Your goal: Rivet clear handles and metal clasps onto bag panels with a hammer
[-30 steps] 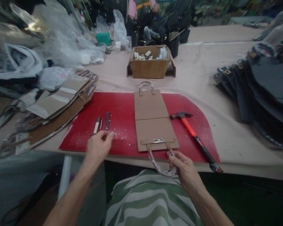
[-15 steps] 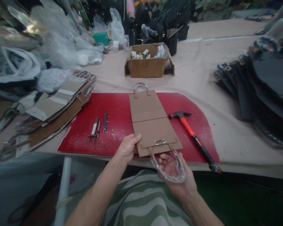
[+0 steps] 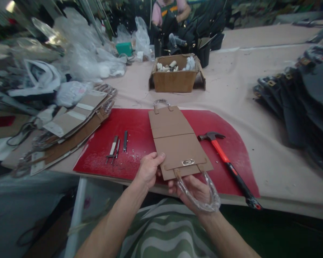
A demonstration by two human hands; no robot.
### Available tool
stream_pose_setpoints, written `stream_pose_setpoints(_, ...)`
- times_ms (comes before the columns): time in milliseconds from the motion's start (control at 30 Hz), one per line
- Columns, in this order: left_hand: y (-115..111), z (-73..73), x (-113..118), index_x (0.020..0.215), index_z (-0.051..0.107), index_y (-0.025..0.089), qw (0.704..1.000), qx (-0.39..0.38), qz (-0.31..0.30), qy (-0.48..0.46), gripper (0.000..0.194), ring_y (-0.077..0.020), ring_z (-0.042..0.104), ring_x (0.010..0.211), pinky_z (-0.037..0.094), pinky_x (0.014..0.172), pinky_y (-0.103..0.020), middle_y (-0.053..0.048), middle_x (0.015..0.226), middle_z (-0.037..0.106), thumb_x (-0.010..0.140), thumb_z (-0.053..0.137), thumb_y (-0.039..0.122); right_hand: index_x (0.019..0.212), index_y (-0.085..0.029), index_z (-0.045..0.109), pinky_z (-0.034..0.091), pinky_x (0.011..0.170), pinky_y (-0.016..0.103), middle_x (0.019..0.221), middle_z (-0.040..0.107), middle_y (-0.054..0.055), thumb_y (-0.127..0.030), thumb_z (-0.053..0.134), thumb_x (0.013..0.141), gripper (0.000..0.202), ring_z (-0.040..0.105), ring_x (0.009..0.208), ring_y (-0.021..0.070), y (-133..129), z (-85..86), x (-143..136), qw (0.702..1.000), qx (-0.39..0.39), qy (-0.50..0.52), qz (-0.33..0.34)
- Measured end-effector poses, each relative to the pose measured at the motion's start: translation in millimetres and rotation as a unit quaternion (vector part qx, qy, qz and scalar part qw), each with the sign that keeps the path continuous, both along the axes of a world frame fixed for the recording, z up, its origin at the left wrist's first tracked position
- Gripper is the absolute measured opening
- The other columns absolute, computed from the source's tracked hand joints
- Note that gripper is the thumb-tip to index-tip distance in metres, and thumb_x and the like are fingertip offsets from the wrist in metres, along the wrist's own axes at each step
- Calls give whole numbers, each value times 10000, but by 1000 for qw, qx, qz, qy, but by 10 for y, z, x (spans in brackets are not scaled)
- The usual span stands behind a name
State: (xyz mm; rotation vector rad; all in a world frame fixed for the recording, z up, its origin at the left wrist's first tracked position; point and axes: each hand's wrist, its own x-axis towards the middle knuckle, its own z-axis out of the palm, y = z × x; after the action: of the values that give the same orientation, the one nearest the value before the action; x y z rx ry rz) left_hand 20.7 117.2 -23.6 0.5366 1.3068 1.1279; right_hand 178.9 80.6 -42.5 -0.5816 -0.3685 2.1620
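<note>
A flat tan bag piece (image 3: 174, 143) lies lengthwise before me, with a metal turn-lock plate (image 3: 188, 162) near its close end. Plastic-wrapped handles are at both ends; the near handle (image 3: 214, 200) hangs over the table edge. My left hand (image 3: 150, 169) pinches the piece's near left side, thumb on top and fingers underneath. Below the near edge, behind the handle loop, is my right hand (image 3: 193, 190), palm up with fingers loosely bent and apart; part of it is hidden. To the right rests a claw hammer (image 3: 220, 152) with a red and black grip.
A red board (image 3: 134, 122) lies under the work, bearing metal punches (image 3: 125, 141) and small bits. Tan bag pieces (image 3: 78, 118) are stacked left, dark ones (image 3: 293, 96) right. A cardboard box (image 3: 174, 81) stands behind. At the back, a person (image 3: 169, 12) is near black bags.
My right hand has moved left under the bag piece's near edge, its fingers now further beneath. My left hand keeps its grip. The whole view has shifted slightly.
</note>
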Motion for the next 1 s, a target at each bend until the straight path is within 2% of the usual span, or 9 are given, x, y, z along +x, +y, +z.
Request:
stream_pose_setpoints(100,-16,-18,4,675,553,147,999,3,-24,42,468,-64,435,385,281,324,-167,39,505,519,599,789,544,937,-165,729,496,574,286,770,686,46,-370,717,784,256,601,626,164,63,-22,-61,993,45,-103,38)
stream_pose_setpoints(200,-16,-22,-9,672,541,153,998,-30,-42,33,482,-70,428,364,269,320,-173,33,480,512,622,755,581,839,-151,729,459,561,272,687,654,41,-350,693,796,206,572,612,157,85,-90,-131,985,82,-152,18)
stream_pose_setpoints(433,28,33,4,618,490,176,997,-67,-16,37,435,-60,377,314,231,299,-174,57,426,457,586,751,523,631,-165,718,448,821,357,768,682,74,-425,667,810,319,598,831,223,17,-267,-177,960,94,-263,-13)
stream_pose_setpoints(533,48,65,24,567,460,183,996,-83,-1,24,412,-58,363,304,222,295,-178,61,403,431,560,743,482,602,-179,715,441,847,363,838,696,71,-428,699,766,298,595,883,236,29,-263,-181,960,86,-266,-18)
stream_pose_setpoints(733,70,92,-2,560,462,180,996,-90,-11,-4,419,-53,358,305,224,295,-179,63,407,434,528,758,475,708,-206,733,463,750,348,766,667,27,-356,753,708,152,573,748,197,49,-290,-210,970,55,-234,-42)
stream_pose_setpoints(867,74,40,-49,557,458,182,996,-92,-19,-5,436,-53,352,301,225,294,-186,67,403,427,537,762,493,651,-200,712,455,806,356,789,674,33,-384,752,718,199,581,783,202,42,-308,-214,959,71,-273,-33)
stream_pose_setpoints(1000,56,12,-45,572,472,183,995,-95,-9,5,447,-55,357,307,207,306,-191,65,410,435,548,760,524,625,-196,697,449,822,367,775,668,43,-434,745,717,259,583,796,219,56,-187,-225,952,83,-294,-25)
